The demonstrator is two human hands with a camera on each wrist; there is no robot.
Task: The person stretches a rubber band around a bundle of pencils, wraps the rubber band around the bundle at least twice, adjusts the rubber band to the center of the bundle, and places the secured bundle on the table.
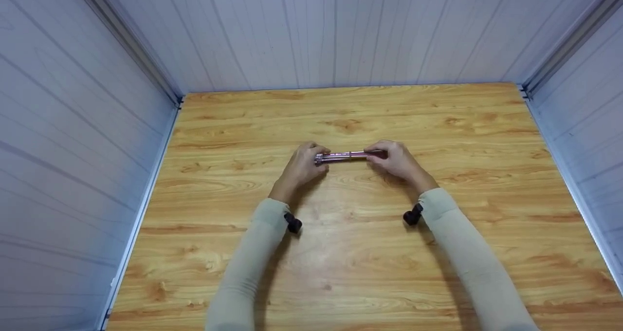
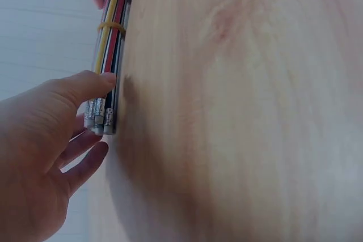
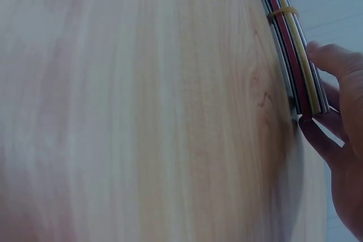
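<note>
A bundle of pencils (image 1: pixel 340 156) lies crosswise between the two hands in the head view, low over the wooden table. A yellowish rubber band (image 2: pixel 112 26) goes round its middle; yellow, red and dark striped pencils show. My left hand (image 1: pixel 302 165) holds the end with the metal ferrules and erasers (image 2: pixel 100 118), thumb on the near side and fingers round behind. At the opposite, flat-cut end, my right hand (image 1: pixel 396 160) grips the bundle between thumb and fingers. In the right wrist view its thumb (image 3: pixel 332 59) presses against the pencils' side.
The wood-grain table (image 1: pixel 331 272) spreads out on all sides of the hands. Pale panel walls stand behind it (image 1: pixel 311 34), at the left and at the right. A small black camera (image 1: pixel 293 223) sticks out from each sleeve cuff.
</note>
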